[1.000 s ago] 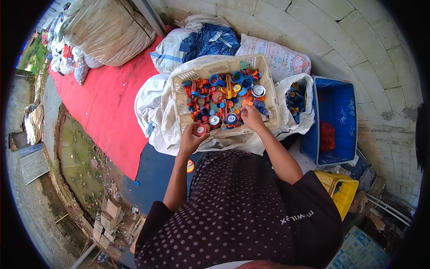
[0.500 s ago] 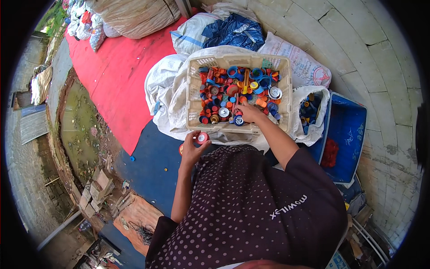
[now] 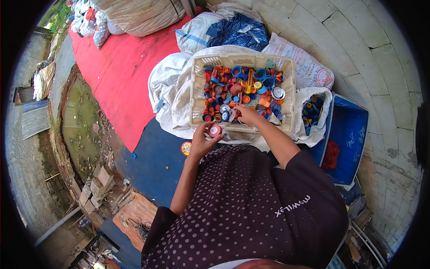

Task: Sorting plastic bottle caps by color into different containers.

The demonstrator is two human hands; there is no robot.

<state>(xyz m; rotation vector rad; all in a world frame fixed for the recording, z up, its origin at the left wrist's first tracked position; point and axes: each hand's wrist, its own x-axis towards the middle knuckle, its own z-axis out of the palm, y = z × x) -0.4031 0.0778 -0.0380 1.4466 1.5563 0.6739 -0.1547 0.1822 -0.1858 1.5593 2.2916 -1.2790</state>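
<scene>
In front of me stands a cream plastic crate [image 3: 287,114] with mesh sides, filled with loose plastic bottle caps [image 3: 224,91] in red, orange, blue and yellow. My left hand [image 3: 204,142], just outside the crate's near edge, grips a round red cap [image 3: 214,130] with a pale centre facing up. Over the near part of the crate is my right hand [image 3: 246,114], fingers closed at the caps. Whatever it holds is too small and covered to make out. A blue-and-white cap [image 3: 225,116] lies left of those fingers.
White sacks [image 3: 168,78] lie under and around the crate. At the right are an open white sack [image 3: 323,126] of dark caps and a blue bin [image 3: 356,134] with a red net. A round yellow-red lid [image 3: 185,148] rests on the blue sheet [image 3: 148,168] beside the red sheet [image 3: 121,80].
My left hand has come up and right with the red cap, closer to the crate. The right hand has shifted slightly toward the near edge, its fingers drawn in. The view has shifted a little.
</scene>
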